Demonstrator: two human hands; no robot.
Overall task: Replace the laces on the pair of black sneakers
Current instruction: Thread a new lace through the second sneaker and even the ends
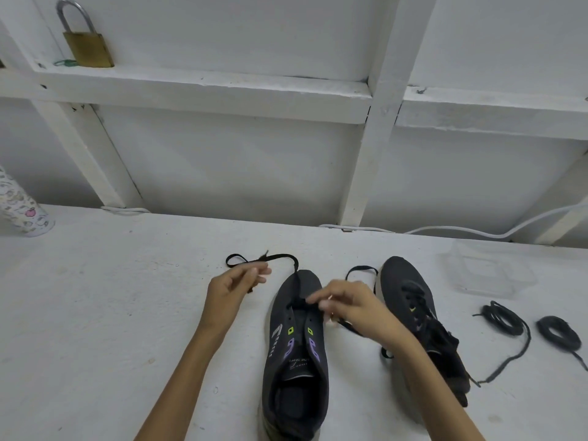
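Relacing the left sneaker, lace only through the lowest eyelets.

My left hand [234,283] pinches one end of the lace [273,258], which loops past the toe of the left sneaker [297,354]. My right hand [353,305] pinches the other end over the lower eyelets, fingers narrow. This sneaker looks barely started: lace in the bottom holes only, upper eyelets bare, so most of its threading is left. I cannot tell if this lace is old or new. The right sneaker [423,316], just right of it, is fully laced and looks untouched. Two coiled laces [502,318] lie further right, well apart from the left sneaker; a clear tray [486,272] sits beyond them. The left sneaker's long axis runs toward the wall, toe away from me, heel near; the right sneaker's toe also points away, leaning a little left.
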